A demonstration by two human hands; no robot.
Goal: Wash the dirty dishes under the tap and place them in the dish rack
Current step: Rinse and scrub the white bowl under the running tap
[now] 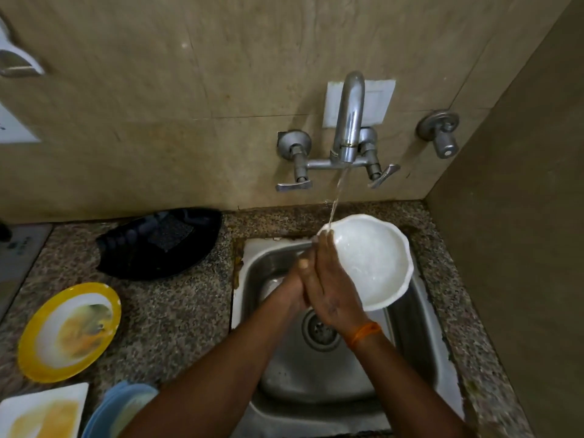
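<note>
Together we hold a white bowl [373,263] tilted over the steel sink [420,330], its scalloped rim under the stream of water [336,197] falling from the wall tap [349,121]. Our right hand [331,289] lies flat against the bowl's near edge, its fingers [325,248] straight and together, reaching up to where the water lands. Our left hand [298,279] sits just behind the right one and mostly hidden by it; we cannot tell how its fingers lie. On the speckled tabletop [177,311] to the left wait a soiled yellow-rimmed plate [68,331], a stained white square plate [44,412], a blue plate [117,409] and a black dish rack [161,243].
</note>
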